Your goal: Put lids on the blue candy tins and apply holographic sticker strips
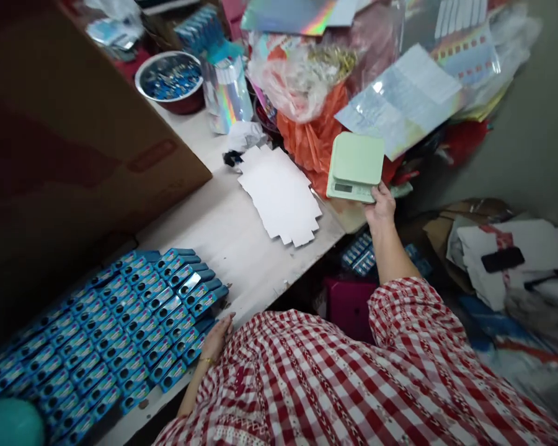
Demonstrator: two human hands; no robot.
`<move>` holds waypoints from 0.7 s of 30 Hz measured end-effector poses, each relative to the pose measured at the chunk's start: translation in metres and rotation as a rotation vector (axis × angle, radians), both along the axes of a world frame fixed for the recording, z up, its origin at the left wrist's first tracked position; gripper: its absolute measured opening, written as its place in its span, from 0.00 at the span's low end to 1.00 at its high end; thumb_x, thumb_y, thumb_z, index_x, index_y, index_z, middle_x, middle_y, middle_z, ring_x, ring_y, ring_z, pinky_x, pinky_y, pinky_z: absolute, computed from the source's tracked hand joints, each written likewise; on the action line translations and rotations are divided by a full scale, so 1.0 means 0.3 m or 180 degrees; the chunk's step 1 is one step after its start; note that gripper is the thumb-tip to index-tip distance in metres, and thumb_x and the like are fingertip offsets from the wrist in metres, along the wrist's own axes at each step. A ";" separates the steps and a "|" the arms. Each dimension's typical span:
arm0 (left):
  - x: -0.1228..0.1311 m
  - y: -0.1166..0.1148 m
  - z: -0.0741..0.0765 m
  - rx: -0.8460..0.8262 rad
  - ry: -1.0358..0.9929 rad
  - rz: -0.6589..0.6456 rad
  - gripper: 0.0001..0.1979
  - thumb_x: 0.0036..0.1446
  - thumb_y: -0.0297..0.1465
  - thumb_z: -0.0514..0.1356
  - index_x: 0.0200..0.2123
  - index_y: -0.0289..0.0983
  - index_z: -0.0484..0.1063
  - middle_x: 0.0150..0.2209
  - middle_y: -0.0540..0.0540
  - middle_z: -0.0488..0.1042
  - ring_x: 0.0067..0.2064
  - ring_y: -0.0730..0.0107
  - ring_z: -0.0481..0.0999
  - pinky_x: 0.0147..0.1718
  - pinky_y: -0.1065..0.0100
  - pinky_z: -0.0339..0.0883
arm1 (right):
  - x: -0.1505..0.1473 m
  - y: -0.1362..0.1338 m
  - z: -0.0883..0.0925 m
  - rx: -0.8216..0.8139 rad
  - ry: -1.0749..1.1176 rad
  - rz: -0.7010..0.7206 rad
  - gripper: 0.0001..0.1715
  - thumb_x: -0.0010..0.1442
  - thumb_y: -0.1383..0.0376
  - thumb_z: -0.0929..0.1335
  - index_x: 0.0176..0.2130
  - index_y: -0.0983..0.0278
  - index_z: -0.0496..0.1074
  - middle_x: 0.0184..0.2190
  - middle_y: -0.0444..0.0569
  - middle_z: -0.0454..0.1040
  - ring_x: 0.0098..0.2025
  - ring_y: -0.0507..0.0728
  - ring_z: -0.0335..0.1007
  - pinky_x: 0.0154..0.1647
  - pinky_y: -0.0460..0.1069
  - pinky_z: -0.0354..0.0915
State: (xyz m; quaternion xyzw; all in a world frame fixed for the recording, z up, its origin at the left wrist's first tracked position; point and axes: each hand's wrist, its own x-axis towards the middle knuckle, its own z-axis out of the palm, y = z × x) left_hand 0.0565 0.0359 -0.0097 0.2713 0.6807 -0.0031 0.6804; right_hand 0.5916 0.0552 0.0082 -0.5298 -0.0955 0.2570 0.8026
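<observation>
My right hand [382, 205] is closed on the near corner of a pale green digital kitchen scale [357, 161], which has a small dark display along its front edge. The scale is in front of an orange plastic bag at the right end of the table; whether it rests on anything is hidden. My left hand [217, 337] lies at the table's near edge with its fingers stretched out and nothing in it. Just left of it stand rows of small blue printed boxes [121, 337], packed closely together. A stack of white sheets [281, 195] with stepped edges lies mid-table.
A large cardboard box [74, 124] blocks the left side of the white table [251, 272]. Behind are a metal bowl [170, 80] of small blue pieces, an orange bag [307, 142] and shiny holographic sheets [400, 102]. Cartons and a dark phone-like object [502, 259] lie at right.
</observation>
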 end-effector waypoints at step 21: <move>0.232 -0.013 -0.278 0.1713 -0.0047 -0.2250 0.23 0.43 0.48 0.61 0.33 0.33 0.73 0.16 0.56 0.61 0.18 0.79 0.59 0.17 0.74 0.50 | -1.040 -1.190 -0.727 -0.0824 0.2032 -0.2183 0.26 0.37 0.68 0.72 0.41 0.64 0.72 0.32 0.44 0.78 0.31 0.53 0.73 0.31 0.47 0.69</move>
